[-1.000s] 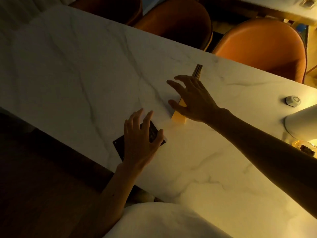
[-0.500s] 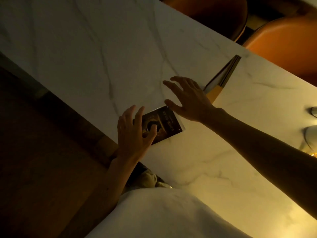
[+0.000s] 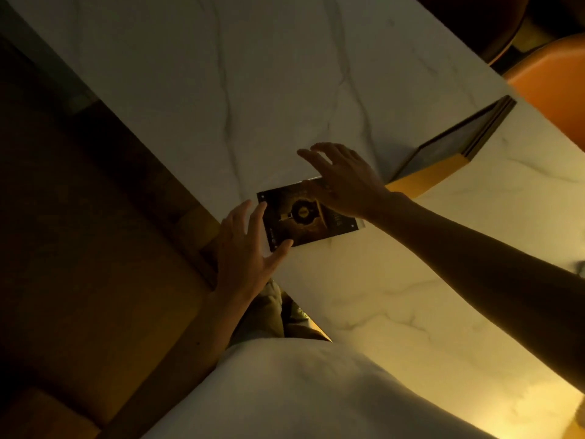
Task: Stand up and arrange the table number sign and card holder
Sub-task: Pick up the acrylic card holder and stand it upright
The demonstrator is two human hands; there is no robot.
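Note:
A dark card sign (image 3: 304, 218) with a gold round emblem lies flat on the white marble table (image 3: 221, 74), close to its near edge. My left hand (image 3: 247, 248) sits at the sign's left end, fingers spread, thumb touching its lower left corner. Above the sign's upper right part hovers my right hand (image 3: 342, 182), fingers apart, and it hides that part. A framed stand with a yellow base (image 3: 456, 150) stands upright on the table to the right, behind my right hand.
An orange chair (image 3: 557, 90) is at the table's far right side. The dark wooden floor (image 3: 79, 248) lies to the left, past the table's edge. My white top (image 3: 300, 391) fills the lower middle. Warm lamp light falls on the table at the lower right.
The view has swung down and left. My right hand left the framed stand and came over the dark sign. My left hand slid off the sign's face to its left end.

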